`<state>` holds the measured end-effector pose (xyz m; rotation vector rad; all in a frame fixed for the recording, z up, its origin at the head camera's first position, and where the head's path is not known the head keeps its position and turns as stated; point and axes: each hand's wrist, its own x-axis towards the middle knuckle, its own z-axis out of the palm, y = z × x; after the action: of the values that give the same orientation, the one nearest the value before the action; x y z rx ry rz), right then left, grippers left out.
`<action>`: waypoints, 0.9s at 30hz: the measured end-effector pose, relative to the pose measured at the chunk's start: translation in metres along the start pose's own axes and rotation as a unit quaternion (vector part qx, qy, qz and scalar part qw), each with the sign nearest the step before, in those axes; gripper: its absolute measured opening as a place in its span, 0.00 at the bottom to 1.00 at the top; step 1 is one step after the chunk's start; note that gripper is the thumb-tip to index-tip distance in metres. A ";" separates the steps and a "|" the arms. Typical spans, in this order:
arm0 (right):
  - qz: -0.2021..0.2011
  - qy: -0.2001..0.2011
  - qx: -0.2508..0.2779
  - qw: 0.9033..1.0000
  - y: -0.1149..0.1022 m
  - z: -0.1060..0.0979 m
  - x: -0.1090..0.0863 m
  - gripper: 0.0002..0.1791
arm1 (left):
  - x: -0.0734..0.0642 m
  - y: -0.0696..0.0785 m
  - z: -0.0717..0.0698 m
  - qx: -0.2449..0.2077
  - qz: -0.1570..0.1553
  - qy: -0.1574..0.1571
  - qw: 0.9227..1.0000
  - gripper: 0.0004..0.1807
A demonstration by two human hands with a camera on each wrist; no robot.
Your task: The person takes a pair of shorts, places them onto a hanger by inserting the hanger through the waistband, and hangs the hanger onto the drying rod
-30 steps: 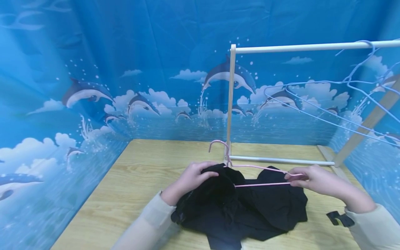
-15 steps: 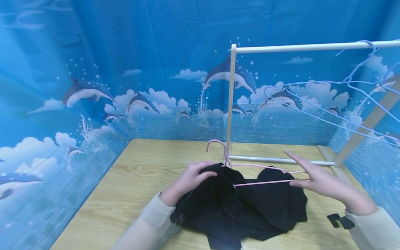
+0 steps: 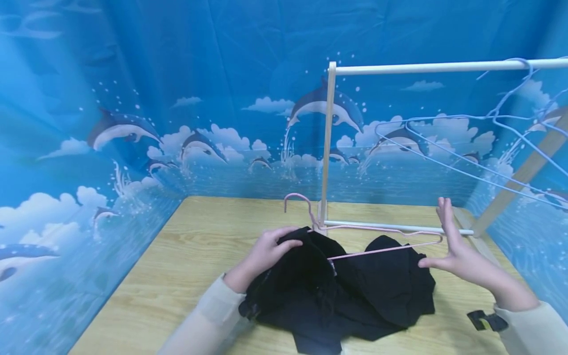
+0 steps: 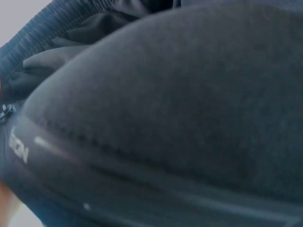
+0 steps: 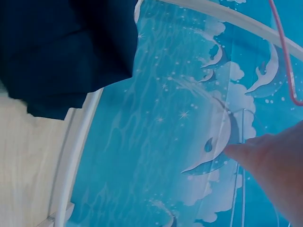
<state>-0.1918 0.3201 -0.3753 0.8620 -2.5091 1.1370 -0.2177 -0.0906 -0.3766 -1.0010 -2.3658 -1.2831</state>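
Note:
A black garment [image 3: 381, 291] with a zip lies bunched on the wooden table, raised at its left side. My left hand [image 3: 268, 251] grips its upper left edge between thumb and fingers. One end of a pink hanger [image 3: 377, 228] is inside the garment there, hidden by the cloth. Its hook points up and left, and its right arm sticks out bare. Just right of that bare end, my right hand [image 3: 459, 259] is held with fingers spread, holding nothing. Close black cloth [image 4: 165, 94] fills the left wrist view, with white lettering and a ribbed band.
Behind the garment stands a clothes rack with a white top rail [image 3: 421, 67] and wooden posts [image 3: 328, 143]. Blue hangers [image 3: 488, 117] hang from the rail at the right. A blue dolphin-print curtain [image 3: 222, 74] encloses the table [image 3: 177, 256] behind and at the sides.
My right hand has let go of the hanger's right end, spread its fingers and drawn back slightly. The hanger has tilted, its hook shifting left and its right end rising. My left hand keeps its grip.

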 end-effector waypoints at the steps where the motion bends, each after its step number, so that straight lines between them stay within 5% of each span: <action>1: -0.006 0.005 0.001 1.000 0.001 0.000 -0.001 0.79 | 0.000 0.000 -0.001 -0.002 -0.001 0.003 1.000 0.13; 13: 0.042 -0.021 0.008 0.999 0.013 0.005 -0.020 0.77 | -0.003 -0.005 -0.001 0.008 0.010 0.041 0.999 0.13; 27: -0.068 -0.065 -0.024 0.995 0.021 0.033 -0.036 0.72 | -0.004 -0.007 -0.001 -0.006 0.019 0.053 0.998 0.12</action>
<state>-0.1759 0.3216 -0.4260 1.1083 -2.5219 1.0045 -0.2194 -0.0957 -0.3823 -0.9515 -2.2515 -1.3041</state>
